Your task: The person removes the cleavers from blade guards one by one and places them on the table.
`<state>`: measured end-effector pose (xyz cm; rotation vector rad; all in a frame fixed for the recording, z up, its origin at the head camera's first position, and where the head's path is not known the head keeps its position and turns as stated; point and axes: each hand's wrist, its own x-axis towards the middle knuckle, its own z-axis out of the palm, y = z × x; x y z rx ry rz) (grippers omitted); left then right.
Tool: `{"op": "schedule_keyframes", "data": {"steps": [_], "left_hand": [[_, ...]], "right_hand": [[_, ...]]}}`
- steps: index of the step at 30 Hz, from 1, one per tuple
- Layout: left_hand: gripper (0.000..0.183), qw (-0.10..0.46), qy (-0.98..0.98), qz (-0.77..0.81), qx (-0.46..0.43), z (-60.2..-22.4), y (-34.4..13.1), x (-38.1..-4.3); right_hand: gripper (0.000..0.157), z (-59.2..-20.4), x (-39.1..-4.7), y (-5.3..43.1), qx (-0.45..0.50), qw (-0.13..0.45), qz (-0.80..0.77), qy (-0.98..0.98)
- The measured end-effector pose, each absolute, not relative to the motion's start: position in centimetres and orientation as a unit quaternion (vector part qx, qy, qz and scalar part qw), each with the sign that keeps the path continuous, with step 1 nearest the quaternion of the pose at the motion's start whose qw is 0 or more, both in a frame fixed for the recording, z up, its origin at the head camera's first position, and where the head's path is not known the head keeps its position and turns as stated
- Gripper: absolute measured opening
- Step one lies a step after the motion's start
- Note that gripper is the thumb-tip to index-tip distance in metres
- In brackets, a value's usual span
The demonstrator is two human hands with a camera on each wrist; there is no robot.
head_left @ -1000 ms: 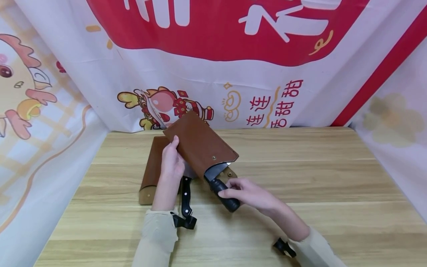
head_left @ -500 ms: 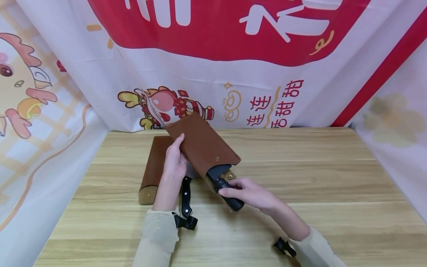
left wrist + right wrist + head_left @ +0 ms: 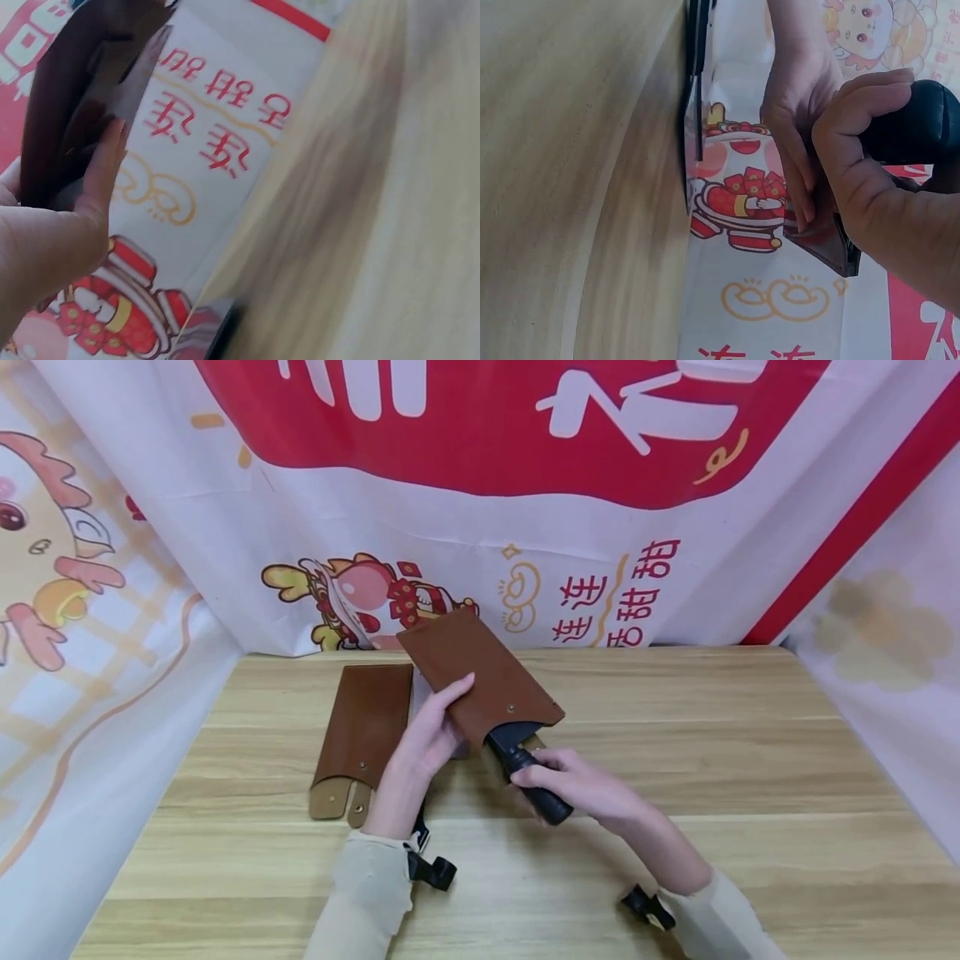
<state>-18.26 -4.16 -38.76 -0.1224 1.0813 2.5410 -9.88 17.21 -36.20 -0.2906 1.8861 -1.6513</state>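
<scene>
Tilted above the table is a brown leather sheath, its snap end towards the lower right. My left hand holds its left edge, thumb on the upper face. A dark blade sits mostly inside the sheath. In my right hand I grip the black handle of this cleaver; the right wrist view shows fingers curled round the handle. Beneath my left arm, a second knife lies on the table, its handle mostly hidden. Left of it lies another brown sheath with tan flaps.
The wooden table extends to the right of my hands. A printed white and red cloth hangs at its back edge and both sides. Black straps are worn at both wrists.
Both hands have shifted right, carrying the sheath and cleaver along. More of the sheath on the table now shows, including its second flap, while my left arm covers most of the lying knife's handle.
</scene>
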Motion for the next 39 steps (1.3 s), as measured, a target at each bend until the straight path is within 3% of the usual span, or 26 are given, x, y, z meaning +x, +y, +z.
{"op": "schedule_keyframes", "data": {"steps": [8, 20, 39], "left_hand": [[0.031, 0.152, 0.289, 0.944, -0.042, -38.7, -2.6, -17.8], [0.027, 0.081, 0.308, 0.944, -0.084, -37.8, -3.2, -17.9], [0.020, 0.042, 0.278, 0.951, -0.129, -37.0, -6.2, -18.6]], "right_hand": [[0.038, -35.8, -9.6, 17.1, -0.098, 0.317, -0.662, 0.672], [0.034, -35.9, -9.5, 16.5, -0.126, 0.283, -0.623, 0.718], [0.034, -35.6, -8.8, 15.9, -0.173, 0.315, -0.583, 0.729]]}}
